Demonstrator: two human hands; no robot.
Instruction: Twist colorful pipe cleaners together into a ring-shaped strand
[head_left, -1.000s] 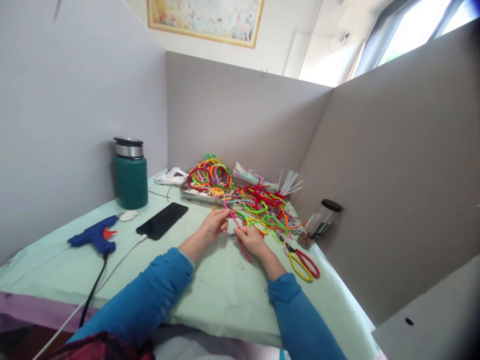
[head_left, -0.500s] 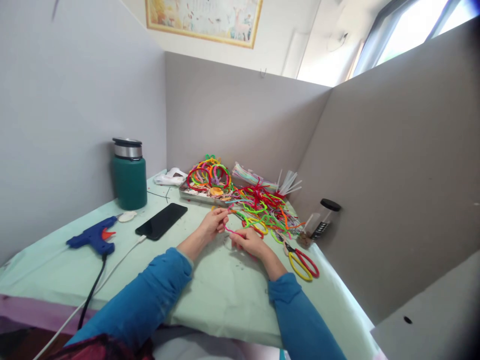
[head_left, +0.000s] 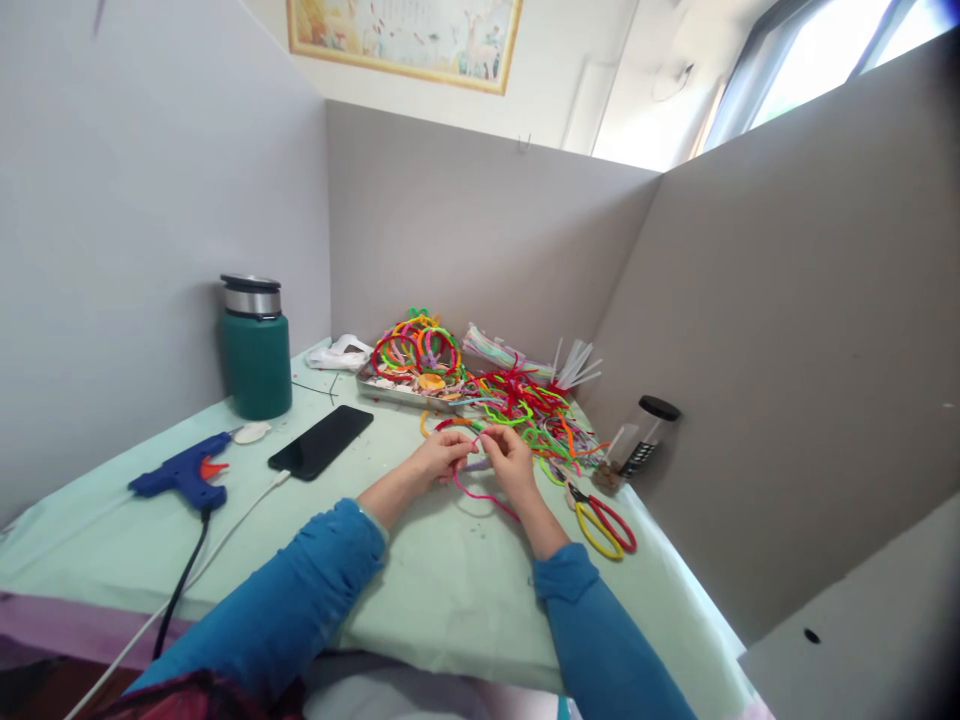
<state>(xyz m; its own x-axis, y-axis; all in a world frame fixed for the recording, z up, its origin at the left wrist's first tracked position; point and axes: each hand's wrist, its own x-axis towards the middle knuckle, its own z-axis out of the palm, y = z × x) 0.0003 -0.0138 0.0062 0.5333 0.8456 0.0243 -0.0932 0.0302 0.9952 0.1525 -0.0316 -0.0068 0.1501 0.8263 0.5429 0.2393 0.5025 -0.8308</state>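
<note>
A thin pink pipe cleaner (head_left: 489, 498) runs between my two hands and droops in a curve over the table. My left hand (head_left: 439, 458) pinches it with fingertips close together. My right hand (head_left: 511, 464) also has its fingers closed on the pink strand, its fingertips almost touching the left ones. A short purple stretch (head_left: 477, 465) shows between the hands; whether it belongs to the same piece I cannot tell. Just beyond lies a tangled pile of colourful pipe cleaners (head_left: 517, 395), with an orange and red one (head_left: 450, 424) at its near edge.
Scissors (head_left: 606, 528) with red and yellow handles lie right of my hands, near a clear jar (head_left: 643, 440). A metal tray (head_left: 405, 396) holds pipe-cleaner rings (head_left: 396, 352). Leftward are a black phone (head_left: 321, 442), a blue glue gun (head_left: 181, 470) with its cord, and a green bottle (head_left: 256, 366).
My right hand has moved up and towards the left hand, and now pinches the pink pipe cleaner near the left fingertips. The strand's loop hangs lower, in plain view. My left hand shifted slightly.
</note>
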